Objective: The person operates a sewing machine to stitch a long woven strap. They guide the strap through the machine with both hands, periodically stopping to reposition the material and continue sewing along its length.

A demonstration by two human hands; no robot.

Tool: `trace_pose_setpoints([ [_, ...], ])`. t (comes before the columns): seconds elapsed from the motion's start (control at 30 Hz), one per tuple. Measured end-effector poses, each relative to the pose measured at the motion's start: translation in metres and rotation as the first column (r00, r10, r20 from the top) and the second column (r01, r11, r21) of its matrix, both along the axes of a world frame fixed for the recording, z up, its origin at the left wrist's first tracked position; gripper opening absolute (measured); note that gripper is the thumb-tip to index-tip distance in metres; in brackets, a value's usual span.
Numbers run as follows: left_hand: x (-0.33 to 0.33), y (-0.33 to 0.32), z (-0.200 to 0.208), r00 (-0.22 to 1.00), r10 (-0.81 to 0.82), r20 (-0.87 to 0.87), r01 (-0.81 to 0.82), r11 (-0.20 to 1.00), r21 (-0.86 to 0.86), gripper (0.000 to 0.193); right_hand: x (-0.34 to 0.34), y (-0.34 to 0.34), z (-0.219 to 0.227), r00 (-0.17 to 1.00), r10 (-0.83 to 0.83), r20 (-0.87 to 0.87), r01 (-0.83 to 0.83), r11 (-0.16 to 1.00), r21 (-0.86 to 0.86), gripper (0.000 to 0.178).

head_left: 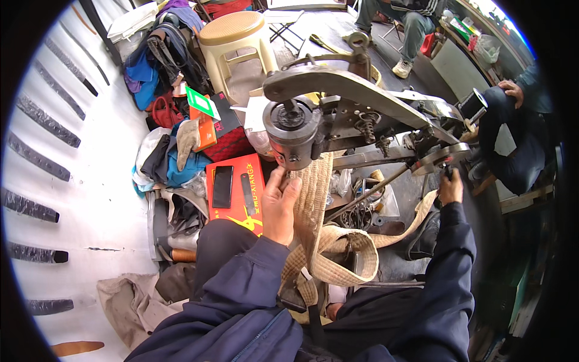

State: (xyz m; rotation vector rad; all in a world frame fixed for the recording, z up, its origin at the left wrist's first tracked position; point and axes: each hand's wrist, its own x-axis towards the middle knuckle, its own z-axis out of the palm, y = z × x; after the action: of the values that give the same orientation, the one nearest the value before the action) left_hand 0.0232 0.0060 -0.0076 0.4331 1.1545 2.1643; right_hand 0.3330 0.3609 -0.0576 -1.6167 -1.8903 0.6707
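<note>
In front of me stands a hand-cranked sewing machine (356, 84) with a heavy grey metal arm and a round head. A wide tan stitched strap (313, 205) runs down from beneath the head. Its lower part loops over my lap, and one end stretches right toward the crank. My left hand (280, 208) is closed at the strap's left edge, just under the head; its fingertips are partly hidden there. On the right, my right hand (451, 188) wraps round the dark handle of the crank wheel (440, 158).
A red box (241, 208) at left carries a black phone (222, 186) and a dark flat tool. Behind it are piled bags and clothes (169, 54) and a beige stool (235, 39). A thread spool (473, 104) sits right of the machine. Other people sit at far and right.
</note>
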Motion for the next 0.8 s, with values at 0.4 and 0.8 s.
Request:
trace_pose_setpoints([
  [0.4,0.002,-0.001,-0.005,0.997,0.078,-0.021,-0.079,0.996,-0.042,0.039,-0.038,-0.063,0.104,0.898,0.323,-0.297,-0.298,0.946,0.127,0.008],
  [0.8,0.002,0.0,-0.009,0.976,0.068,0.209,-0.073,0.997,0.017,0.011,-0.007,-0.011,-0.012,0.993,0.028,-0.111,-0.057,0.962,-0.268,0.019],
])
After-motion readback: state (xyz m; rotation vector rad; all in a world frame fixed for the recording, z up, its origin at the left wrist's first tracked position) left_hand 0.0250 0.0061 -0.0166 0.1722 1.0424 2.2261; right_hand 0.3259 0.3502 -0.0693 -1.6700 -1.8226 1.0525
